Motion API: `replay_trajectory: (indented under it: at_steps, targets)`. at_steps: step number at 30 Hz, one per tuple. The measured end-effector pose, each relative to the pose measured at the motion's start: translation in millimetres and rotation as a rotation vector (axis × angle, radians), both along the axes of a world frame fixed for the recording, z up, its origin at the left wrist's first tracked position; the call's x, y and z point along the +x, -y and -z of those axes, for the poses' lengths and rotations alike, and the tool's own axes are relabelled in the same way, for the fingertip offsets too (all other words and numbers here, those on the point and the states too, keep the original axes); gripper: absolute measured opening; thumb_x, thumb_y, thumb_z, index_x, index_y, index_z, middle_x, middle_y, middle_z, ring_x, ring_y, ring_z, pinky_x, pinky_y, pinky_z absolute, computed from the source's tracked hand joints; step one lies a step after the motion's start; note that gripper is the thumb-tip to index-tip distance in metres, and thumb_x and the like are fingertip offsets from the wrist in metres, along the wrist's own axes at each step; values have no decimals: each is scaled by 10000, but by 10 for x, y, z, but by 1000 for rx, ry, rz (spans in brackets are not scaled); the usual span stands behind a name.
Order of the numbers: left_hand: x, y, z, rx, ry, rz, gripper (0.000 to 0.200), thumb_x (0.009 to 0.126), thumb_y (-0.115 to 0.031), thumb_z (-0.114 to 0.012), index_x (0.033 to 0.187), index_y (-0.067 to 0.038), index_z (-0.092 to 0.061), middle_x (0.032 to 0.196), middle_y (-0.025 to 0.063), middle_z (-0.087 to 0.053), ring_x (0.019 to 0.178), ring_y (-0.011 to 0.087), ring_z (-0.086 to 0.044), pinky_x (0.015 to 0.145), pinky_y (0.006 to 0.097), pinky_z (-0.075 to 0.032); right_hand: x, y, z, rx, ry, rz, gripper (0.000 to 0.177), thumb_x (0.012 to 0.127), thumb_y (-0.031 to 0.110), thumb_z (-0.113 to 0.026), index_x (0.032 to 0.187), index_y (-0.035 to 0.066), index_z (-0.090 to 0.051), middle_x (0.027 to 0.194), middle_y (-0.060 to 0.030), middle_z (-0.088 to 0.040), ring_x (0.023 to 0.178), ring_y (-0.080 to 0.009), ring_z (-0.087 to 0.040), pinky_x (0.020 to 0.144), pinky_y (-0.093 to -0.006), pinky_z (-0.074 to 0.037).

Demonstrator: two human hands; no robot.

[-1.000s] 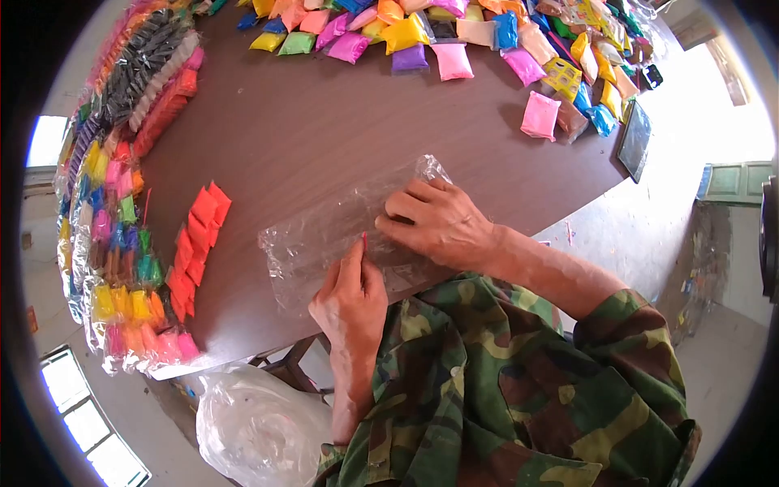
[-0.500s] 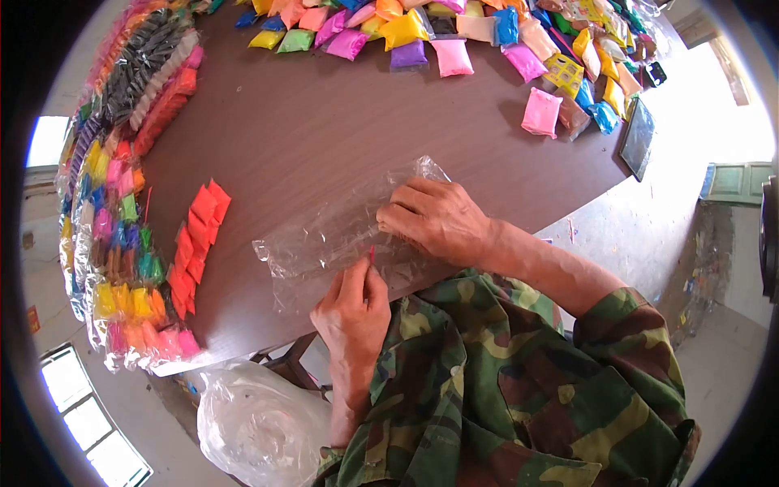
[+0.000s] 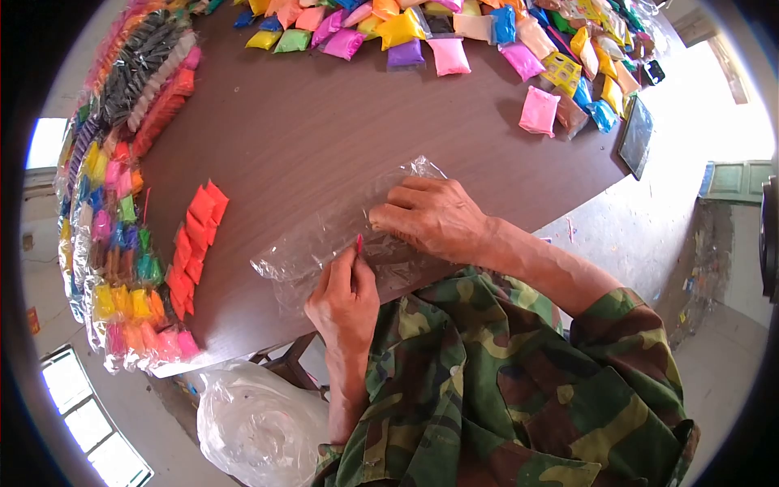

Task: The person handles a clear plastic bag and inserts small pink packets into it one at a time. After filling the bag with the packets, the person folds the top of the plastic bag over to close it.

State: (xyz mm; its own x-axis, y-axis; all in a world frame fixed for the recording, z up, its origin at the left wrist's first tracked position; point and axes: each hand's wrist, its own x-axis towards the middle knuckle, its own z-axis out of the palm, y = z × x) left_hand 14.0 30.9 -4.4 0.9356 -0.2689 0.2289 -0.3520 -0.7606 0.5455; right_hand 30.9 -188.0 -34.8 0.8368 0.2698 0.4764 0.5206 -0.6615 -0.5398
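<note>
A clear plastic bag (image 3: 324,235) lies crumpled on the brown table (image 3: 324,122) near its front edge. My right hand (image 3: 434,217) presses flat on the bag's right half, fingers pointing left. At the bag's near edge my left hand (image 3: 345,299) pinches a thin red strip (image 3: 359,242) that sticks up between thumb and fingers. Both arms wear camouflage sleeves.
A row of orange packets (image 3: 195,243) lies left of the bag. Long clear sleeves of coloured packets (image 3: 114,203) line the table's left edge. Loose coloured packets (image 3: 422,40) cover the far side, with a dark tablet (image 3: 634,136) at right. A white plastic sack (image 3: 260,426) sits below the table.
My left hand has shifted a little left and up with the red strip. The bag's left end has bunched and crept left. My right hand has stayed pressed on the bag.
</note>
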Motion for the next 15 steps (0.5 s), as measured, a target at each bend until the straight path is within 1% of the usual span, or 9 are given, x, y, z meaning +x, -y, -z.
replay_trajectory:
  at_steps: [5,7,8,10,11,13,15]
  targets:
    - [12,29,-4,1,11,14,239,914,22,-736,1135,-43,-797,969,186,-788,804,361,-775,711,420,-600,5,-1,-44,-23,-16,-8,151,904,249,-811,966,162,-704,859,-4,-605,815,-239,-646,627,-396,-547]
    - [10,47,-18,11,-7,12,249,909,18,-737,1137,-57,-802,954,175,-785,778,349,-770,699,416,-597,3,-2,-43,-23,-37,0,153,913,257,-809,964,156,-708,855,-6,-607,817,-241,-648,633,-401,-546]
    - [16,45,-3,48,34,25,233,915,-14,-744,1130,-82,-801,931,146,-774,745,345,-757,665,422,-589,2,-6,-41,-22,-48,3,154,917,261,-809,963,153,-710,853,-7,-608,818,-242,-649,636,-403,-546]
    - [39,36,34,121,117,53,201,926,-78,-756,1116,-131,-798,883,89,-751,679,337,-732,597,433,-572,3,-17,-66,-18,-69,8,161,912,246,-799,907,129,-689,859,-23,-625,848,-259,-669,676,-410,-563]
    - [49,30,22,170,125,52,204,930,-84,-752,1122,-135,-797,883,83,-749,680,335,-732,594,433,-571,2,-20,-76,-16,-80,10,171,910,239,-794,878,116,-678,862,-31,-634,863,-268,-678,696,-413,-572]
    - [69,23,-31,268,142,48,209,936,-97,-745,1133,-143,-796,882,73,-744,681,332,-731,588,431,-569,6,-26,-62,-6,-51,18,161,913,234,-803,897,121,-688,846,-27,-622,833,-264,-662,666,-417,-554]
    - [78,44,-78,282,155,41,198,941,-98,-739,1127,-139,-793,875,75,-738,679,332,-727,583,432,-564,13,-38,-55,-2,-39,24,160,913,230,-807,902,122,-690,838,-27,-615,817,-263,-654,650,-421,-544]
